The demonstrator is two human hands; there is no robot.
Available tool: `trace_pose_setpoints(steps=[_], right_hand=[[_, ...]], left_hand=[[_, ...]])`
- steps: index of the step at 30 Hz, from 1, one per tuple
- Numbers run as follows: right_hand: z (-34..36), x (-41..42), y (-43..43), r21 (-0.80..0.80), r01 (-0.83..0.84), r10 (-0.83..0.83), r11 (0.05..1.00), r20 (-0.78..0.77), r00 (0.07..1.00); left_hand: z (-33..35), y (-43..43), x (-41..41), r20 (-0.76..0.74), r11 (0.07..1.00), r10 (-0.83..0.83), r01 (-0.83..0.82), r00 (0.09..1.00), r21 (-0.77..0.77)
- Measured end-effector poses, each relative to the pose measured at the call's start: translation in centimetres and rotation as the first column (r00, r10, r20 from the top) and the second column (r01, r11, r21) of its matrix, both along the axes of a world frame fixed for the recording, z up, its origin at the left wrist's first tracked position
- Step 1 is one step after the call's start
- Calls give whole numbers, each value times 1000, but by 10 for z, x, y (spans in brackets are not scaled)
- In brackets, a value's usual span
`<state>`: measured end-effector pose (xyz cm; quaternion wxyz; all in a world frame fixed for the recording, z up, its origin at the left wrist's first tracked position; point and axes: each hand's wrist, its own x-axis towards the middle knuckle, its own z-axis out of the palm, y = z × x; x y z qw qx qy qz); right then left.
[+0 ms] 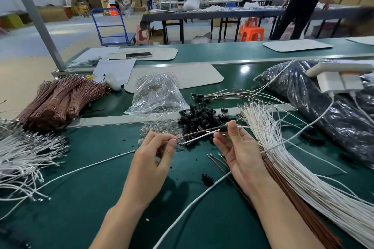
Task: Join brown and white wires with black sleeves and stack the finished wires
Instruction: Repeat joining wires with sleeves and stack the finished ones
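L hand (159, 148): palm-down, thumb/forefinger pinching brown wire (197, 133) & white wire (199, 137). R hand (237, 147): palm-up, fingertips pinching black sleeve (223, 128).

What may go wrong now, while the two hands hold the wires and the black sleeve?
1. The left hand pinches the brown wire and the white wire only at the fingertips; one may slip from the black sleeve in the right hand.
2. The pile of loose sleeves lies just beyond the hands; the wires might scatter it.
3. The white bundle beside the right hand could snag.
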<state>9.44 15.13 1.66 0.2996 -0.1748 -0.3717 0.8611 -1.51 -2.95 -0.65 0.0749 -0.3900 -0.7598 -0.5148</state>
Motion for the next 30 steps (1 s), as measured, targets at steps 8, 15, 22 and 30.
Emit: trace_pose_setpoints(steps=[8,15,22,30], right_hand=[[-1,1,-1,7,-11,12,1000,-38,999],[1,2,0,8,19,-19,1000,-50,999],[0,1,-2,28,1,0,1000,-42,999],[-2,0,-2,20,6,-5,1000,-32,999]], left_hand=[[0,-1,1,0,1000,2,-2,1000,-14],[0,-1,-1,-2,1000,13,-13,1000,-22],[1,0,0,14,1000,11,-11,1000,-7],[5,0,2,42,1000,-7,5,999,29]])
